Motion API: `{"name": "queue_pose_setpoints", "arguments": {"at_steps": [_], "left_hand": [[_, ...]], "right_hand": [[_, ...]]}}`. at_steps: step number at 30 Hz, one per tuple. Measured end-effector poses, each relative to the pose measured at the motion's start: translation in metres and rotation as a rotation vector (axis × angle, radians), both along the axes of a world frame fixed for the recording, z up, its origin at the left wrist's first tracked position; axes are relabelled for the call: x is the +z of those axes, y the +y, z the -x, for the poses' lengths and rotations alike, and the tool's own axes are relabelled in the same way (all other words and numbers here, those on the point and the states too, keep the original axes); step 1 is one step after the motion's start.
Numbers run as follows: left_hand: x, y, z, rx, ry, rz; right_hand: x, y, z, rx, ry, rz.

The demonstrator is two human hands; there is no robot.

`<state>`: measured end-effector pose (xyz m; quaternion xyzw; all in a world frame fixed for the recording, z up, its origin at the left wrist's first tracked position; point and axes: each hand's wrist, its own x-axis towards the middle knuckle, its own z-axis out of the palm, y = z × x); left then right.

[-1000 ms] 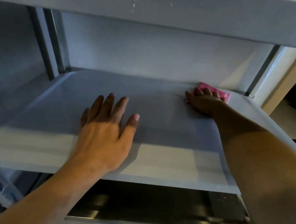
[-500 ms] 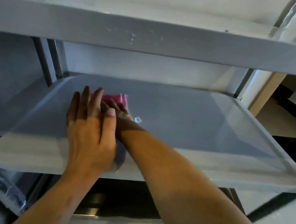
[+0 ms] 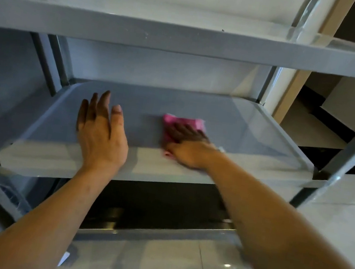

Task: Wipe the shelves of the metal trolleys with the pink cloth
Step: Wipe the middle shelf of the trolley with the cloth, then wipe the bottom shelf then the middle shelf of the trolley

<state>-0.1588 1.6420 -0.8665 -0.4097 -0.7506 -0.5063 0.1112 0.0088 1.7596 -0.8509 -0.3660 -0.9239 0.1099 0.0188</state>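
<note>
The pink cloth [image 3: 183, 121] is a small, crumpled, bright pink rag, lying near the middle of the trolley's middle shelf [image 3: 232, 117], slightly right of centre. The right hand [image 3: 189, 146] lies flat on top of it, fingers straight and close together, pressing it onto the metal; the hand and cloth are motion-blurred. The left hand [image 3: 101, 130] rests palm down on the same shelf, left of the cloth and apart from it, fingers straight and slightly spread, holding nothing. The shelf is a grey metal tray with a raised rim. The top shelf [image 3: 187, 39] spans above; a darker bottom shelf [image 3: 155, 210] sits below. Pale glossy floor tiles [image 3: 174, 268] reflect light. No writing is legible.
</note>
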Motion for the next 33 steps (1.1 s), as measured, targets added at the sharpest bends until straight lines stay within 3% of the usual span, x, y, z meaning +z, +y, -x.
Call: {"name": "queue_pose_setpoints", "arguments": {"at_steps": [3, 5, 8, 10, 12, 15, 18, 20, 25, 30, 33], "left_hand": [[0.001, 0.000, 0.000, 0.006, -0.013, 0.000], [0.000, 0.002, 0.000, -0.008, 0.008, 0.020], [0.000, 0.002, 0.000, -0.030, 0.057, 0.033], [-0.001, 0.001, -0.001, -0.035, 0.082, 0.036], [0.000, 0.000, -0.002, -0.033, 0.096, 0.037], [0.000, -0.002, -0.002, -0.047, 0.097, 0.037], [0.002, -0.003, -0.004, -0.081, 0.101, 0.020], [0.005, -0.004, -0.005, -0.114, 0.099, -0.005], [0.007, -0.023, -0.013, -0.216, 0.106, -0.106], [0.001, -0.057, -0.026, -0.311, 0.245, -0.260], [-0.006, -0.079, -0.019, -0.345, 0.386, -0.347]], "right_hand": [[-0.004, 0.044, -0.083, -0.250, -0.040, -0.029], [-0.007, 0.064, -0.139, -0.363, -0.178, -0.052], [-0.008, 0.071, -0.186, -0.378, -0.437, -0.128], [-0.009, 0.059, -0.188, -0.378, -0.427, -0.132], [-0.014, 0.034, -0.172, -0.393, -0.280, -0.144], [-0.021, -0.017, -0.133, -0.423, 0.156, -0.158], [-0.031, -0.072, -0.087, -0.348, 0.428, -0.116], [-0.032, -0.105, -0.067, -0.318, 0.627, 0.018], [-0.016, -0.138, -0.055, -0.259, 0.996, 0.671], [-0.026, -0.140, -0.047, -0.498, 1.047, 1.247], [-0.043, -0.141, -0.039, -0.605, 1.010, 1.427]]}}
